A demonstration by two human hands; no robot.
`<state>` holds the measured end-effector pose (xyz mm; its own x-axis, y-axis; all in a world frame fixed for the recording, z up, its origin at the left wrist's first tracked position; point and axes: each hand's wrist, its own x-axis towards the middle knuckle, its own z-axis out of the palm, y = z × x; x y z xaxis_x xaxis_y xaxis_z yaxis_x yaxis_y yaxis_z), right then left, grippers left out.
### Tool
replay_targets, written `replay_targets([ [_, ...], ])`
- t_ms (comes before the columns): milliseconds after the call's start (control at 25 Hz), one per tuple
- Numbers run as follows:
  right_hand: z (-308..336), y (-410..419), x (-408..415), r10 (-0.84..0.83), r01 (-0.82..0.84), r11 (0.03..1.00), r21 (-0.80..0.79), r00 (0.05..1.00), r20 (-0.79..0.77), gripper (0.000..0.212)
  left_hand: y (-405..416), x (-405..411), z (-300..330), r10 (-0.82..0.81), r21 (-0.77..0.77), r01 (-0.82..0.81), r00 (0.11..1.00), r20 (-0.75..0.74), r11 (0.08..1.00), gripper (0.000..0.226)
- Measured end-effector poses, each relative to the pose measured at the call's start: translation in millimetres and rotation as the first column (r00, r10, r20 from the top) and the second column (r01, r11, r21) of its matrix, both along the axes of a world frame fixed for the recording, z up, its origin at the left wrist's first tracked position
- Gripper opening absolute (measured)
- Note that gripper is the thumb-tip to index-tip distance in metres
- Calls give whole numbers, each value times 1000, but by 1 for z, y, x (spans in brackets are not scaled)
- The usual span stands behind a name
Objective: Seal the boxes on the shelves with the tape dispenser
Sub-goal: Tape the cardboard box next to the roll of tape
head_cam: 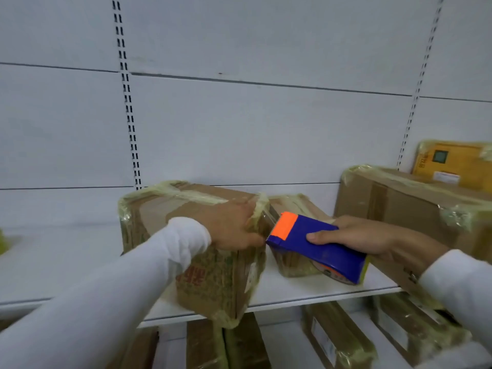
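A brown cardboard box [213, 278] wrapped in yellowish clear tape stands on the white shelf [66, 262], its front corner past the shelf edge. My left hand [231, 227] lies over its top right edge, thumb on the right face, gripping the box. My right hand [356, 235] holds a blue tape dispenser [316, 249] with an orange blade guard, its toothed end right at the box's upper right edge beside my left thumb. A short stretch of clear tape runs from the box edge to the dispenser.
A smaller taped box [295, 209] sits behind the dispenser. A large taped box [410, 206] stands at the right, with an orange package [455, 163] behind it. Several taped boxes [335, 339] fill the shelf below. White back panel with slotted uprights [127, 102].
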<state>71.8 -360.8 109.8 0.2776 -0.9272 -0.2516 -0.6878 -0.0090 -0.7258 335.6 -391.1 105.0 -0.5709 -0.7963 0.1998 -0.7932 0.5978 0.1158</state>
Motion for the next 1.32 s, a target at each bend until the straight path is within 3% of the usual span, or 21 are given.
replay_targets([
  [120, -7, -11, -1, -20, 20, 1000, 1, 1000, 8, 44, 4, -5, -7, 160, -97, -161, 987, -19, 982, 67],
  [280, -17, -25, 7, -27, 25, 999, -25, 999, -43, 52, 8, 0, -11, 233, 19, -232, 968, -90, 972, 62],
  [480, 1, -28, 24, -64, 7, 978, -208, 960, -271, 45, 13, 4, -11, 220, 24, -219, 968, -123, 975, 56],
  [640, -26, -18, 22, -148, -114, 922, -369, 779, -609, 32, 18, 23, -10, 208, 16, -207, 972, -108, 978, 49],
  [720, -48, -12, 8, -125, -90, 930, -356, 833, -539, 22, 23, 42, -9, 175, 7, -175, 981, -79, 985, 54],
  [880, -27, 5, 0, -115, -73, 906, -417, 906, -407, 42, 20, 51, -7, 89, 65, -82, 990, -109, 994, 65],
  [1080, 10, 40, 6, 4, -20, 929, -368, 999, -44, 39, 26, 67, -4, 0, 121, 12, 995, -99, 993, 61],
  [1200, 20, 53, 14, 32, -45, 922, -385, 999, -40, 40, 33, 73, 3, -1, 119, 11, 996, -84, 993, 47],
  [1280, 23, 55, 18, 44, -56, 921, -384, 998, -41, 39, 35, 64, 5, 75, 19, -74, 994, -79, 997, 37],
  [1320, 23, 55, 18, 49, -62, 922, -382, 998, -45, 38, 35, 57, 2, 141, -66, -144, 989, -47, 987, 46],
])
